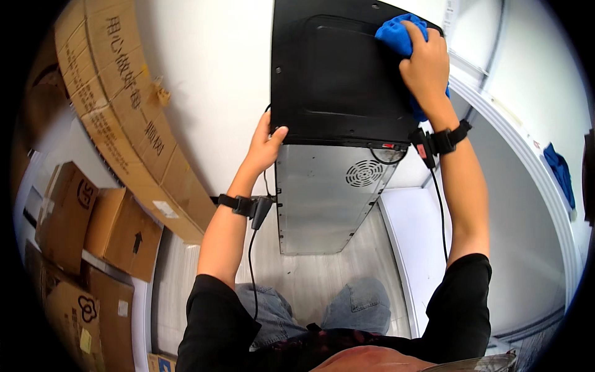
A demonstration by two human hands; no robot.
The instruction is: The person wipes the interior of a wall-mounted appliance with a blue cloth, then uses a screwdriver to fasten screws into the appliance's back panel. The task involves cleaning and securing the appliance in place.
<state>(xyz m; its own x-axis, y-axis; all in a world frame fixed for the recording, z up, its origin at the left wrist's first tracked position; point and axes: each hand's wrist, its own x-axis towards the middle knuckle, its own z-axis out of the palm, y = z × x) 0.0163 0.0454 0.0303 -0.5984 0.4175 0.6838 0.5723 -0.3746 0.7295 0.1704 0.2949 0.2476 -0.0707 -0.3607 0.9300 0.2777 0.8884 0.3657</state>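
A tall appliance-like cabinet (315, 211) stands in front of me, with a bare metal side and a round vent grille (364, 173). Its black panel (356, 71), with a shallow recessed rectangle, faces up toward me. My right hand (426, 65) is closed on a blue cloth (395, 35), pressed against the panel near its far right corner; part of the cloth hangs over the right edge. My left hand (265, 144) grips the panel's near left corner, thumb on the edge and fingers partly hidden behind it. A red switch (388, 146) and a black cord sit below the panel's near edge.
A long cardboard box (133, 118) leans along the left, and several opened cartons (121, 232) lie beside it. To the right are a white-framed panel (517, 186) and a hanging dark blue cloth (559, 177). Straps with cables circle both my wrists.
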